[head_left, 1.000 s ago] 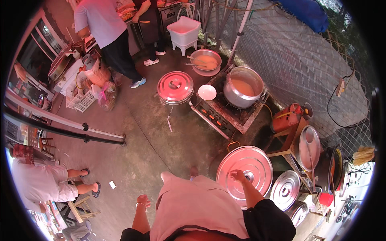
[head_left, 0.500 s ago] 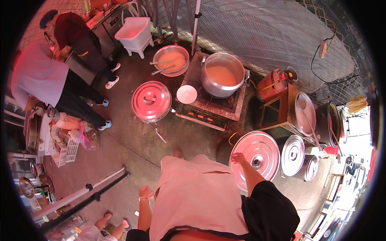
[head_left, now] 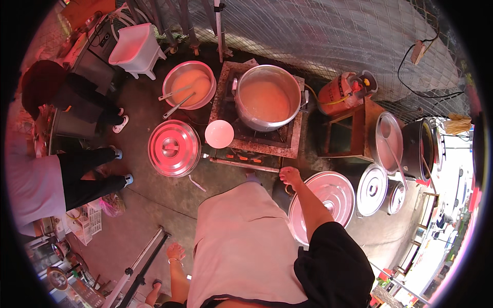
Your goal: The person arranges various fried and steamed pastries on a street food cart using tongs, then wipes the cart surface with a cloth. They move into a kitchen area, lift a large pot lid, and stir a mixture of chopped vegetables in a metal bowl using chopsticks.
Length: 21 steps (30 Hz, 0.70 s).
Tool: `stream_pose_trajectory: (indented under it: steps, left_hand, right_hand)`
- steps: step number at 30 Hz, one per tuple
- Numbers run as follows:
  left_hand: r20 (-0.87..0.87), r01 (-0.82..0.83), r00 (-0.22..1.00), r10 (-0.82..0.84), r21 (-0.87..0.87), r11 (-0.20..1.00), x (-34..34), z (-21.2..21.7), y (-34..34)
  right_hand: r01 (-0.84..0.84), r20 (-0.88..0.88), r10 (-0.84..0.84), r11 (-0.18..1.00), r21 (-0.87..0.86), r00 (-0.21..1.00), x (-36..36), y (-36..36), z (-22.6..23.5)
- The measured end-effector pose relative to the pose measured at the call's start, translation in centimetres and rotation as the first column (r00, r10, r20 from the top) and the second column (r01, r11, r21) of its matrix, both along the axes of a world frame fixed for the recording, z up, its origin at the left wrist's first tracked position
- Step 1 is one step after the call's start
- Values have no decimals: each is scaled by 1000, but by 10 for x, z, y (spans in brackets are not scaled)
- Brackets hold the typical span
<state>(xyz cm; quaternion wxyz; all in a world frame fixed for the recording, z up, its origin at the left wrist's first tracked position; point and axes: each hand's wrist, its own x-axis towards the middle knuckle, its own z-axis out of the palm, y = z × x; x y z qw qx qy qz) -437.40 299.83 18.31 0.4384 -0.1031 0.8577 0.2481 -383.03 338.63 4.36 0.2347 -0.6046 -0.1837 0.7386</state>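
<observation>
My left hand (head_left: 176, 251), a bracelet at its wrist, hangs beside my pale apron (head_left: 241, 246). Its fingers are apart and it holds nothing. My right hand (head_left: 290, 176) is held out in front of me, fingers loosely bent and nothing in them. It appears near the stove's (head_left: 295, 146) front corner, beside a large round lid (head_left: 336, 192); I see no contact. On the stove stands a big metal pot (head_left: 267, 100) of orange-tinted liquid. A pale bowl (head_left: 219, 134) sits at the stove's front left. Left of it is a lidded pot (head_left: 174, 149).
Behind the lidded pot is a basin (head_left: 189, 84) with two long-handled utensils in liquid. A gas cylinder (head_left: 339, 95) stands right of the stove, near a wooden cabinet (head_left: 354, 128). More lidded pots line the right. Two people work at the left, near a white plastic chair (head_left: 136, 49).
I have moved closer to the stove. My right hand has come forward from over the large lid toward the stove's front corner. My left hand has swung slightly.
</observation>
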Motion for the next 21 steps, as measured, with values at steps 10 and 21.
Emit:
stream_pose_trajectory:
  steps: [10,21]
  left_hand:
    - [108,154,985,-136,-179,972,109,61,83]
    - [59,-242,965,254,-169,956,189,54,75]
  right_hand:
    - [-181,448,202,979,-89,871,-23,264,61]
    - [-381,210,392,920,-95,895,0,217,9]
